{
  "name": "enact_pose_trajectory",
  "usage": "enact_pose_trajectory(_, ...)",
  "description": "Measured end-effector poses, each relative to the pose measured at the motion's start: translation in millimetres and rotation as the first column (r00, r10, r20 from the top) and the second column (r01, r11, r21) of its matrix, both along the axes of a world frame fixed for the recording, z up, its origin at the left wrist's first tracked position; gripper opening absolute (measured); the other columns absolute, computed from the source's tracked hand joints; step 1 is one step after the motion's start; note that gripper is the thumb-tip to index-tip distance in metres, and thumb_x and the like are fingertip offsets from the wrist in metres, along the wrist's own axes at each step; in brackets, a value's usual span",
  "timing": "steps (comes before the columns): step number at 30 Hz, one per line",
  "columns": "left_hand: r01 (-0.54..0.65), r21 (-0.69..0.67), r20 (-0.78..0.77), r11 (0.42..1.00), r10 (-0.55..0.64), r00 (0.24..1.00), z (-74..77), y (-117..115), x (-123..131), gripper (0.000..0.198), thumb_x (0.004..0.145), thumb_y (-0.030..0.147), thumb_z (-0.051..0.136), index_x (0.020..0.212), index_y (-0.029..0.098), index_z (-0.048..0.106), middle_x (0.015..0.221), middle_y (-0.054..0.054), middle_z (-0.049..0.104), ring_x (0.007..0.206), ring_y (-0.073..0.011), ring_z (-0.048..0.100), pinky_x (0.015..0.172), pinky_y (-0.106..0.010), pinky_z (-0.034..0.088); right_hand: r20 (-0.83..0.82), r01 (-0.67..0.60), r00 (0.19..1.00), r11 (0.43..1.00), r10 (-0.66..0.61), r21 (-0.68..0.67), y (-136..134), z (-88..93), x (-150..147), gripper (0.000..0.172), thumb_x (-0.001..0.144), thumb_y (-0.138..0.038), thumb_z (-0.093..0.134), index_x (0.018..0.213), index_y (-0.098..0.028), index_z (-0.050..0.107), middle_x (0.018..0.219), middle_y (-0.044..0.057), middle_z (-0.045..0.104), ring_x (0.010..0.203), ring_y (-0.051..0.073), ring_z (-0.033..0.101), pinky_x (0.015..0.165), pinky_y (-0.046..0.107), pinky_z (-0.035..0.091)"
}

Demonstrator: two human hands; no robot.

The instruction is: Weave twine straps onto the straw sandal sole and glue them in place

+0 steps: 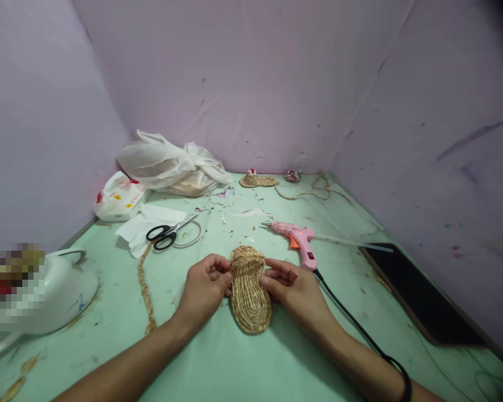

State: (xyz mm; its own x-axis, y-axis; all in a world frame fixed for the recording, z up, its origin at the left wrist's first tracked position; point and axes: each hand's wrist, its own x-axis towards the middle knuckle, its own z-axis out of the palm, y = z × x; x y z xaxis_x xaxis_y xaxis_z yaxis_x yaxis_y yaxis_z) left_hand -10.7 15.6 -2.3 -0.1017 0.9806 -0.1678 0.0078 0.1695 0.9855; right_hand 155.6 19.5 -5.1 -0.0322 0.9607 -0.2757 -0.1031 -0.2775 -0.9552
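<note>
A small woven straw slipper [251, 301] is held upright in front of me, sole coils showing, with a braided strap across its upper part. My left hand [209, 285] pinches its left edge near the strap. On the opposite edge, my right hand [291, 285] grips it between thumb and fingers. Just beyond my right hand lies a pink glue gun [295, 237] with an orange trigger and a clear glue stick in its back. Black-handled scissors [167, 233] rest to the left, beside a braided straw cord [143, 285].
Farther back sit another straw slipper [262, 181] with a red-and-white ornament, a white plastic bag [167, 162], and a tissue pack [119, 198]. A dark flat tablet-like object [423, 296] lies right. The glue gun's black cord [347, 312] passes my right forearm. A white lamp-like object [67, 296] stands left.
</note>
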Motion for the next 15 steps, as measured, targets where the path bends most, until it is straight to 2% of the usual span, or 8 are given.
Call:
enact_pose_trajectory(2,0.001,0.004,-0.002,1.0,-0.001,1.0,-1.6,0.8,-1.1,0.014,0.061,0.017,0.065,0.067,0.015,0.053,0.053,0.006,0.053,0.043,-0.0068,0.051,0.043,-0.018,0.044,-0.007,0.013,1.0,1.0,-0.013,-0.014,0.9,-0.5,0.4,0.036,0.05,-0.022,0.076,0.083,-0.013,0.065,0.066,0.002,0.067,0.059,0.015,0.063,0.059,0.031,0.051)
enact_pose_trajectory(7,0.024,0.003,0.032,1.0,-0.024,0.999,-6.3,1.9,-2.6,0.015,0.061,0.016,0.065,0.068,0.015,0.052,0.051,0.007,0.053,0.042,-0.0066,0.051,0.044,-0.019,0.045,-0.052,-0.045,0.998,0.998,0.043,-0.036,1.4,0.0,1.1,0.03,0.05,-0.024,0.077,0.073,-0.012,0.063,0.062,0.002,0.065,0.056,0.014,0.061,0.056,0.028,0.05)
enact_pose_trajectory(12,0.038,0.025,0.053,0.999,-0.04,0.998,-7.6,1.4,-2.6,0.014,0.061,0.016,0.065,0.068,0.015,0.053,0.054,0.006,0.053,0.044,-0.0059,0.05,0.044,-0.018,0.044,-0.089,-0.03,0.996,0.999,0.028,-0.016,0.3,-0.6,1.3,0.04,0.048,-0.023,0.079,0.081,-0.014,0.059,0.06,-0.002,0.062,0.051,0.011,0.058,0.049,0.025,0.047)
enact_pose_trajectory(15,0.056,0.032,0.058,0.998,-0.057,0.997,-7.0,1.1,-3.2,0.014,0.061,0.016,0.065,0.068,0.015,0.053,0.055,0.006,0.053,0.045,-0.0061,0.05,0.045,-0.018,0.044,-0.145,-0.05,0.988,0.999,0.046,-0.022,-0.5,0.2,0.7,0.039,0.048,-0.022,0.079,0.079,-0.015,0.057,0.059,-0.003,0.061,0.051,0.011,0.057,0.049,0.024,0.047)
